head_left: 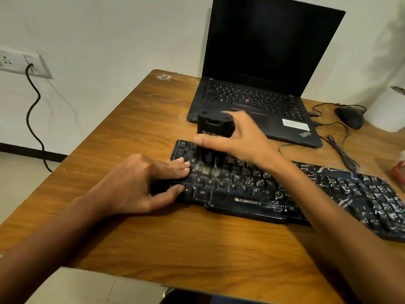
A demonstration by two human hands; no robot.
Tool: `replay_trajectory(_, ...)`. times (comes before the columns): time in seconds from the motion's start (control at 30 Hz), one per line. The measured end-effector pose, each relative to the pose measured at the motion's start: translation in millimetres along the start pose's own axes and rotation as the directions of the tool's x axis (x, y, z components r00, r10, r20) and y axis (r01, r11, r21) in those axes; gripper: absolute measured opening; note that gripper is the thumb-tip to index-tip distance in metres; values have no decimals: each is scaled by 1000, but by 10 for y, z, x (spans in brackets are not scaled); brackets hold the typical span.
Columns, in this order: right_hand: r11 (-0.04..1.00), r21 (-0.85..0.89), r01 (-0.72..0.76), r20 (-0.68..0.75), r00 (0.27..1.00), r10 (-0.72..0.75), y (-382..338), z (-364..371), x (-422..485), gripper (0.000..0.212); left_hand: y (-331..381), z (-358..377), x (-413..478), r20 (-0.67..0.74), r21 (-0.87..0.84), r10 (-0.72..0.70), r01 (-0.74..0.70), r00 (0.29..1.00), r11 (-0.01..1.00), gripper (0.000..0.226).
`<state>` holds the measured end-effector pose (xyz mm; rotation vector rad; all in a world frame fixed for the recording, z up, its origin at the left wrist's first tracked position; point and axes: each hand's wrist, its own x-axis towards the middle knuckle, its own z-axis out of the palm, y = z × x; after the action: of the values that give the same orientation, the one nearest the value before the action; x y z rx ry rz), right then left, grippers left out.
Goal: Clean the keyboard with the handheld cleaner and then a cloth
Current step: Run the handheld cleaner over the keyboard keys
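Observation:
A black Zebronics keyboard [247, 200] lies across the wooden table, its keys strewn with white specks and scraps, thickest toward the right. My right hand [238, 139] grips a black handheld cleaner [213, 132] upright, its blurred brush end pressed on the keys near the keyboard's left part. My left hand [140, 183] clamps the keyboard's left end, fingers on the keys and thumb at the front edge. No cloth is in view.
An open black laptop [258, 88] stands behind the keyboard. A black mouse [350, 117] and loose cables [341, 150] lie at the right rear. A red object [398, 172] sits at the right edge. A wall socket with a black cord [32, 102] is at the left.

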<state>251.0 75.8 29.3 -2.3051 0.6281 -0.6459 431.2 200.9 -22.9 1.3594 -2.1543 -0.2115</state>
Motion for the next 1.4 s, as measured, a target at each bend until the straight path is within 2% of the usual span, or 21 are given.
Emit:
replay_trajectory(0.03,999,-37,27,-63,998,-29,-11,-12,12,27,-7,2,-4,-2,3,2,-2,1000,1000,46)
replay_trajectory(0.07,998,-42,42,-57,997,-44,-42,-28,6,24,-10,6,-6,-3,4,4,-4,1000,1000,46)
replay_trajectory(0.17,996,84,-4,158,987,-9,-38,-40,-97,27,2,0,3,-3,-1,3,-3,1000,1000,46)
replay_trajectory(0.2,996,81,-42,138,990,31,-5,-64,-136,30,7,0,4,3,-7,-2,2,1000,1000,46)
replay_trajectory(0.27,994,24,-102,-11,995,103,104,-184,-167,35,4,-1,5,10,-9,-14,14,1000,1000,47)
replay_trajectory(0.33,993,-97,-68,-137,989,55,169,-304,-173,37,16,-22,11,11,21,-10,9,1000,1000,46)
replay_trajectory(0.37,994,-102,-40,-165,986,22,171,-341,-182,38,31,-37,27,12,49,3,-3,1000,999,45)
replay_trajectory(0.43,998,55,19,-171,985,-10,82,-333,-184,41,94,-77,93,18,110,37,-39,999,993,43)
replay_trajectory(0.5,980,192,59,-117,992,-37,-25,-199,-137,38,162,-90,204,74,150,101,-111,992,982,41)
replay_trajectory(0.57,971,234,52,-72,997,-36,-59,-23,-78,31,202,-53,302,158,177,165,-192,974,965,40)
replay_trajectory(0.63,963,271,16,-44,999,-4,26,64,-105,30,197,-15,321,187,145,172,-201,967,969,40)
replay_trajectory(0.77,985,68,-159,55,986,155,220,-344,-276,55,118,21,279,160,24,140,-146,977,989,40)
replay_trajectory(0.8,986,14,-166,61,984,165,214,-449,-290,55,110,26,286,161,15,141,-145,977,989,40)
replay_trajectory(0.87,995,-42,-89,26,996,91,125,-492,-249,50,112,32,299,161,15,141,-145,977,989,39)
replay_trajectory(0.97,998,64,24,-35,999,-21,22,-176,-70,47,136,39,280,145,17,133,-137,980,990,38)
replay_trajectory(1.1,978,208,-17,-8,1000,20,90,78,-32,34,120,55,257,112,34,108,-112,988,993,38)
replay_trajectory(1.17,979,201,-22,-12,1000,25,155,-32,-151,24,120,61,262,122,21,104,-108,987,994,37)
replay_trajectory(1.23,989,146,-38,57,998,30,154,-173,-220,24,141,79,271,132,16,114,-117,985,993,36)
replay_trajectory(1.3,998,51,-38,108,994,32,144,-289,-180,33,166,93,281,135,11,124,-126,983,992,37)
replay_trajectory(1.4,1000,8,17,40,999,-17,133,-374,-85,45,174,99,277,119,3,128,-129,985,992,37)
